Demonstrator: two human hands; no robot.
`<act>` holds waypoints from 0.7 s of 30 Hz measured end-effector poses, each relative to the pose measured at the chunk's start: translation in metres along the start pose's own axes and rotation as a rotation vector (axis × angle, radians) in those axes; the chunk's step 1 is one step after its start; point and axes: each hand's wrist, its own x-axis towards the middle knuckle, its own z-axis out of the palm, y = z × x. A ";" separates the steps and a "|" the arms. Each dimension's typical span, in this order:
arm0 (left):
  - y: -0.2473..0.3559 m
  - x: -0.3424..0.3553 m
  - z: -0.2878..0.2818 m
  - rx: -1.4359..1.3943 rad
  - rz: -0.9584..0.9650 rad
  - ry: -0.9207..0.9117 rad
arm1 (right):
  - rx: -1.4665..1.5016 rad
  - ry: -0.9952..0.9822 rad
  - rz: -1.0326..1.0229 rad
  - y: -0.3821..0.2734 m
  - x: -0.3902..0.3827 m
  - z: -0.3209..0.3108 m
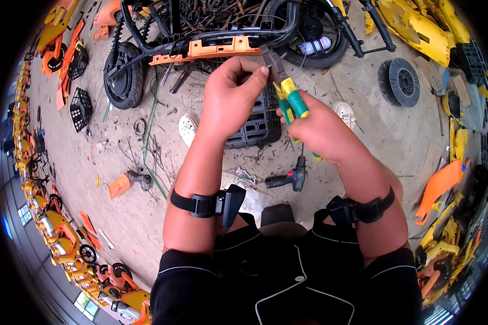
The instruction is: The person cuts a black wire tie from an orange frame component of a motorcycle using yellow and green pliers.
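My right hand (317, 127) grips pliers (291, 96) with green and yellow handles. Their dark metal jaws point up and to the left, beside the fingertips of my left hand (228, 97). Thumb and index finger of that left hand are pinched together; a small dark end shows at the tips, too little to name. Just beyond both hands runs an orange plastic strip (217, 50), fixed along the black frame (200, 39) of a two-wheeled vehicle. The jaws overlap the strip's right end in view, and I cannot tell whether they touch it.
Below my hands lie a black plastic crate (257, 122) and a cordless drill (288, 177). Wheels (123, 76) flank the frame, with a can (315, 45) by the right one. A grey spool (401, 82) lies right. Orange and yellow panels (442, 187) line the sides.
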 end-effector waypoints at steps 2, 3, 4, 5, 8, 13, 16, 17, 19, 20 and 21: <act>-0.004 0.001 0.000 -0.030 0.049 0.002 | -0.021 0.017 0.005 0.000 0.000 0.001; -0.007 0.002 0.000 -0.046 0.073 0.003 | -0.049 0.027 0.012 -0.001 -0.001 0.002; -0.008 0.002 -0.001 -0.050 0.066 0.001 | -0.076 0.035 0.019 -0.004 -0.002 0.003; -0.008 0.002 -0.002 -0.054 0.059 0.000 | -0.104 0.044 0.025 -0.007 -0.003 0.004; -0.008 0.001 -0.005 -0.090 0.056 -0.021 | -0.190 0.053 0.003 -0.010 -0.004 0.003; -0.005 0.000 -0.008 -0.135 0.043 -0.052 | -0.277 0.031 -0.070 -0.010 -0.004 -0.001; -0.007 -0.001 -0.010 -0.146 0.059 -0.065 | -0.196 0.013 -0.126 0.000 -0.001 -0.001; -0.006 -0.001 -0.011 -0.143 0.059 -0.065 | -0.161 0.009 -0.145 0.003 0.000 -0.001; -0.006 -0.001 -0.010 -0.148 0.060 -0.053 | -0.152 0.014 -0.139 0.004 0.002 0.000; -0.006 0.000 -0.010 -0.155 0.061 -0.043 | -0.147 0.016 -0.135 0.003 0.003 0.001; -0.005 0.000 -0.010 -0.163 0.061 -0.033 | -0.166 0.033 -0.130 0.001 0.002 0.003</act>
